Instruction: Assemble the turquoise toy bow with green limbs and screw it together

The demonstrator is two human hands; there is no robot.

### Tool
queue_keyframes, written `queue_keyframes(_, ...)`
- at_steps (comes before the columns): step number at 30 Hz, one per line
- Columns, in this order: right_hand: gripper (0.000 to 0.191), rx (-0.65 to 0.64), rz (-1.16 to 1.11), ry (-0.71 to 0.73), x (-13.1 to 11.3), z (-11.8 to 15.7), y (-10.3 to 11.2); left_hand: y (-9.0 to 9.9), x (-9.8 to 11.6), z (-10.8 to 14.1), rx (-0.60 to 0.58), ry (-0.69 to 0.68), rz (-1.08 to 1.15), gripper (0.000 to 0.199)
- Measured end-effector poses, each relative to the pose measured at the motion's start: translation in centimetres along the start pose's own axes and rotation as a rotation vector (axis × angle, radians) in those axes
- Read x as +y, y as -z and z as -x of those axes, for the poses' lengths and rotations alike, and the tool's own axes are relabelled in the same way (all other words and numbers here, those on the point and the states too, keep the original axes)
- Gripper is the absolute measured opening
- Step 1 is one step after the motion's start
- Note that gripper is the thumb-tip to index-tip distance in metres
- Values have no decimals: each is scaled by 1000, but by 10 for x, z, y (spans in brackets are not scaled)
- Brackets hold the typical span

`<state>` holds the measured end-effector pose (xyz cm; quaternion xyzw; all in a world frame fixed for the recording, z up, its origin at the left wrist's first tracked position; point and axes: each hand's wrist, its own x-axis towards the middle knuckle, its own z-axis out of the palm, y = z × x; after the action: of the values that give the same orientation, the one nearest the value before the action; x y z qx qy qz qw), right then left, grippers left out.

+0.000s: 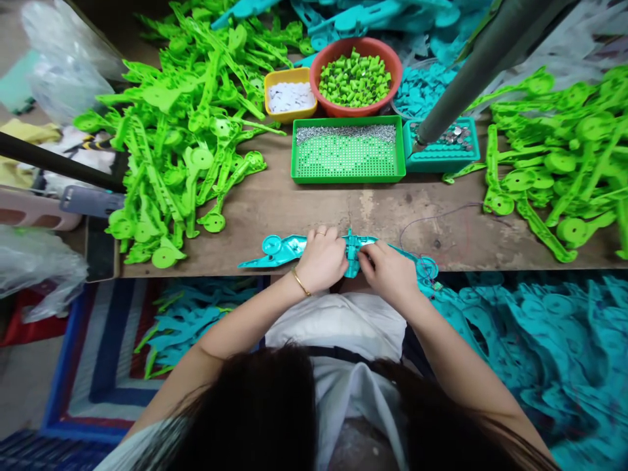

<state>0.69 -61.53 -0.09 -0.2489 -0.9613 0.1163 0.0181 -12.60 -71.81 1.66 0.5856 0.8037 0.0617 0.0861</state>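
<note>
A long blue plastic toy body part [289, 248] lies across the front edge of the wooden table, with a round disc near each end and an upright crosspiece at its middle. My left hand [322, 258] is closed over it just left of the crosspiece. On the other side, my right hand [387, 265] has its thumb and fingers pinched at the part, close to the crosspiece; anything small between the fingertips is hidden. A thin dark wire [422, 219] curls over the table beside the part's right end.
Piles of green plastic parts [167, 163] flank the work area. Behind it stand a green perforated tray [348, 178] with tiny metal pieces, a teal basket [441, 163], a red bowl [326, 98] and a yellow tub [289, 116]. A dark pole [471, 85] slants down at right. Blue parts [554, 353] fill the lower right.
</note>
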Motion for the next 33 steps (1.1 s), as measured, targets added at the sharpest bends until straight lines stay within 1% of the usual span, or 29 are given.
queue_keyframes(2, 27, -10, -61, 54, 6, 0, 1, 6, -8, 1, 13, 11, 12, 18)
queue_keyframes(4, 28, -24, -119, 102, 13, 0, 2, 12, -18, 2, -5, 15, 37, 18)
queue_keyframes(6, 28, -50, -172, 134, 20, 1, 4, 16, -28, 4, -37, -36, 83, 20)
queue_keyframes(9, 27, -97, -182, 180, 22, 1, 8, 13, -44, 7, -35, -144, 127, 25)
queue_keyframes(11, 28, -133, -100, 208, 18, 1, 11, 7, -54, 10, -8, -165, 126, 28)
queue_keyframes(13, 30, -157, 26, 225, 13, 1, 13, -1, -61, 13, 46, -166, 139, 28)
queue_keyframes(15, 31, -139, 121, 253, 10, 1, 12, -9, -67, 15, 156, -173, 190, 26)
queue_keyframes(18, 32, -50, 119, 314, 12, 1, 8, -17, -71, 17, 319, -168, 286, 22)
queue_keyframes(20, 31, -17, 89, 335, 16, 0, 5, -19, -72, 17, 365, -173, 329, 20)
queue_keyframes(24, 30, -64, 182, 340, 15, -2, 8, -18, -72, 15, 371, -157, 362, 19)
queue_keyframes(28, 29, -109, 287, 341, 5, -5, 15, -17, -73, 12, 295, -160, 322, 21)
queue_keyframes(31, 25, -59, 290, 319, 4, -8, 14, -17, -74, 11, 285, -173, 313, 22)
queue_keyframes(33, 25, 49, 263, 322, 8, -8, 11, -16, -75, 11, 300, -169, 355, 22)
